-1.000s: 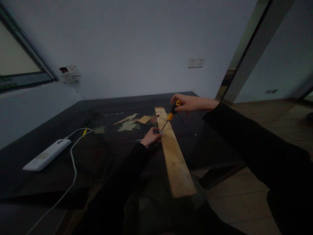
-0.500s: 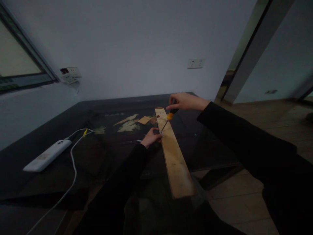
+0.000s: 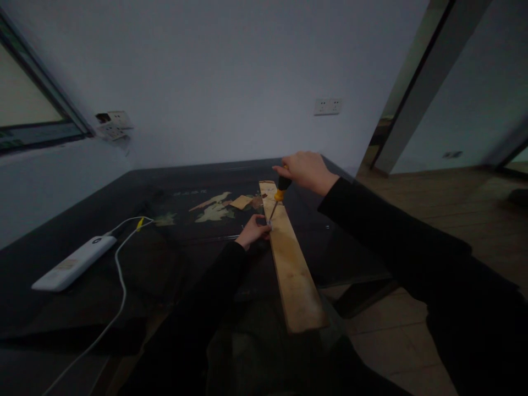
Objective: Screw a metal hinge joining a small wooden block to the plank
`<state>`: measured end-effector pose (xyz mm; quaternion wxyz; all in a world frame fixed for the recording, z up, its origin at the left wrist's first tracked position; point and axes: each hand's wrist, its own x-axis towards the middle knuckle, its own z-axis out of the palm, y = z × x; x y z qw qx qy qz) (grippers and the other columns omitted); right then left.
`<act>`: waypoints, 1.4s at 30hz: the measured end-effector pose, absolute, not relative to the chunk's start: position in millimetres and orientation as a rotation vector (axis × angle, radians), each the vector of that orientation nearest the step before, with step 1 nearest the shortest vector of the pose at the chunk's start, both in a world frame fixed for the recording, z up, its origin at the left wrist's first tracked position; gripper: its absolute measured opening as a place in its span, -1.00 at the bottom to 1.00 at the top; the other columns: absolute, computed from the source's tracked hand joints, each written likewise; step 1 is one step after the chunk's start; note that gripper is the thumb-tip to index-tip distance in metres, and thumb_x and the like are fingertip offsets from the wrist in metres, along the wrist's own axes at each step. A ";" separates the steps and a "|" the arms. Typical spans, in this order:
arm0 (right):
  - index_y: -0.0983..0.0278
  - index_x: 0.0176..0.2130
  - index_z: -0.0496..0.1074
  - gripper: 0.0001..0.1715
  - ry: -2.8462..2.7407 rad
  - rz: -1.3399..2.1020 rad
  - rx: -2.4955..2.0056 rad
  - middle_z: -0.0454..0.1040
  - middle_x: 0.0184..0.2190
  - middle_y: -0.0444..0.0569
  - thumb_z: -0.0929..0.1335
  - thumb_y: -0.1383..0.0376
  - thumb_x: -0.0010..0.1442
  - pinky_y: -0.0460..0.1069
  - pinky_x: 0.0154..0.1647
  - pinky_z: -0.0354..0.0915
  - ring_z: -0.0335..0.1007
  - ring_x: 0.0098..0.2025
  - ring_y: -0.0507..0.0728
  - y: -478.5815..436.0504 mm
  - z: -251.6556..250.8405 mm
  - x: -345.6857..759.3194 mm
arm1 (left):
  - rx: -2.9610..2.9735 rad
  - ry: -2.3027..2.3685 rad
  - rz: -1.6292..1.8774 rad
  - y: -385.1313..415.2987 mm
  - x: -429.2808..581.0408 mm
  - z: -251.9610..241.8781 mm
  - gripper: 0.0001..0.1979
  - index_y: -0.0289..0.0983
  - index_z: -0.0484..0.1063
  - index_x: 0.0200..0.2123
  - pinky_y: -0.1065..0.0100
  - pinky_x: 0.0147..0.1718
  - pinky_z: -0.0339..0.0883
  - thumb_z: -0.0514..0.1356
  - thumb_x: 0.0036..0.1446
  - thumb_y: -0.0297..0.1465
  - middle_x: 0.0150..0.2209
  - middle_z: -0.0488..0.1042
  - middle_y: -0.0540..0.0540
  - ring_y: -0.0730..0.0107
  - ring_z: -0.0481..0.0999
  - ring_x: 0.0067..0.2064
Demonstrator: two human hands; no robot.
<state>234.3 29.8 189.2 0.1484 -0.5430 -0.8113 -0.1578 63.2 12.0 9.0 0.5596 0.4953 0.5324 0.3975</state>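
A long pale wooden plank [image 3: 292,269] lies lengthwise on a dark glass table [image 3: 173,258], its near end past the table's edge. My right hand [image 3: 305,169] grips the black and yellow handle of a screwdriver [image 3: 278,197], held nearly upright with its tip down on the plank's left edge. My left hand [image 3: 253,231] rests against that edge, fingertips pinched at a small metal piece right where the tip meets the wood. Both arms are in black sleeves.
A white power strip [image 3: 70,264] with a white cable [image 3: 119,275] lies on the table's left part. Pale scraps [image 3: 218,208] lie beyond the left hand. Wall sockets [image 3: 328,106] are on the back wall, a window at left, tiled floor at right.
My right hand has swung from a flat reach to above the screwdriver, tipping the tool more upright. The left hand and plank have stayed put; the view shifted slightly.
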 end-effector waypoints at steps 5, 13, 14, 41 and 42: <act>0.30 -0.19 0.47 -0.55 -2.444 -0.230 -1.403 0.49 -0.27 0.10 0.27 0.00 0.21 -0.02 -0.34 0.10 0.34 -0.27 0.15 38.0 191.6 240.9 | 1.181 1.275 0.917 13.4 63.5 9.4 -0.53 -0.34 0.15 0.01 0.47 -0.56 0.37 0.27 0.08 -0.53 -0.49 0.46 0.01 0.54 0.43 -0.63; 0.28 -0.15 0.46 -0.76 -2.630 -0.138 -1.245 0.50 -0.29 0.03 0.32 0.26 0.19 -0.05 -0.36 0.08 0.33 -0.30 0.09 36.5 200.8 243.6 | 1.185 1.281 0.919 10.4 61.4 10.2 -0.51 -0.35 0.17 0.02 0.49 -0.55 0.36 0.29 0.06 -0.52 -0.51 0.44 0.04 0.53 0.45 -0.61; 0.29 -0.16 0.47 -0.75 -2.581 -0.221 -1.295 0.50 -0.29 0.06 0.30 0.23 0.21 -0.04 -0.37 0.07 0.35 -0.29 0.12 33.9 198.6 240.6 | 1.186 1.279 0.917 10.4 61.5 10.2 -0.51 -0.36 0.16 0.03 0.49 -0.55 0.36 0.28 0.06 -0.54 -0.51 0.44 0.04 0.53 0.45 -0.61; 0.30 -0.27 0.44 -0.63 -2.309 -0.058 -1.367 0.46 -0.42 -0.02 0.33 0.03 0.17 -0.07 -0.43 0.07 0.30 -0.44 0.03 34.6 179.0 230.8 | 1.197 1.388 0.785 20.8 65.8 16.9 -0.71 -0.28 0.07 -0.05 0.50 -0.64 0.34 0.11 0.23 -0.38 -0.54 0.40 0.05 0.49 0.44 -0.66; 0.30 -0.29 0.44 -0.66 -2.310 -0.028 -1.342 0.45 -0.44 -0.04 0.33 0.06 0.17 -0.07 -0.43 0.06 0.29 -0.45 0.02 34.9 179.8 230.8 | 1.193 1.386 0.786 20.6 65.3 17.2 -0.70 -0.28 0.07 -0.04 0.49 -0.63 0.36 0.12 0.23 -0.38 -0.53 0.40 0.05 0.49 0.44 -0.66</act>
